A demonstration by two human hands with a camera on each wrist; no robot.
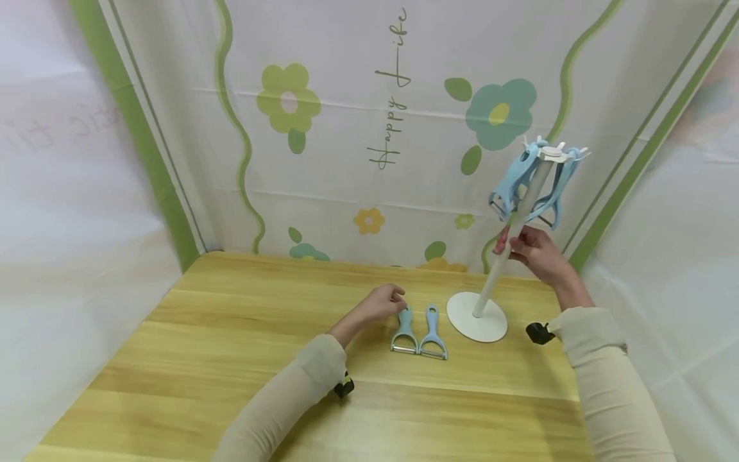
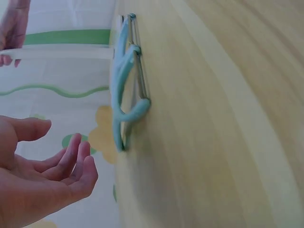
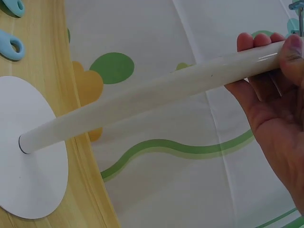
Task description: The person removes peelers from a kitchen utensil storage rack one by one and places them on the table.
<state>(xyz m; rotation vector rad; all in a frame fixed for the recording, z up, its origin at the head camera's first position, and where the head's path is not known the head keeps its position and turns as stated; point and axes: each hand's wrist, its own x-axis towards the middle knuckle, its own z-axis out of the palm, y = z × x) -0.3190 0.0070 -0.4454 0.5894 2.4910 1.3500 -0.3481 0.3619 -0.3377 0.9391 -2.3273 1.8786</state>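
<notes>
My right hand [image 1: 538, 252] grips the white pole [image 3: 156, 102] of a stand with a round white base [image 1: 476, 328]. From the hooks [image 1: 553, 153] at its top hang light blue peelers [image 1: 510, 184]; how many is hard to tell where they overlap. Two more peelers lie side by side on the table: a teal-green peeler [image 1: 405, 324] and a light blue peeler [image 1: 432, 327], handles toward the back. Just above the teal handle's end hovers my left hand [image 1: 381, 303]. The left wrist view shows that hand [image 2: 52, 166] with loosely bent fingers, holding nothing.
The wooden table [image 1: 231, 359] ends at the back against a white curtain [image 1: 340, 173] printed with flowers. Similar curtains hang at the left and right. A small black wrist camera [image 1: 540, 333] sits by my right sleeve, another black camera [image 1: 344, 385] under the left.
</notes>
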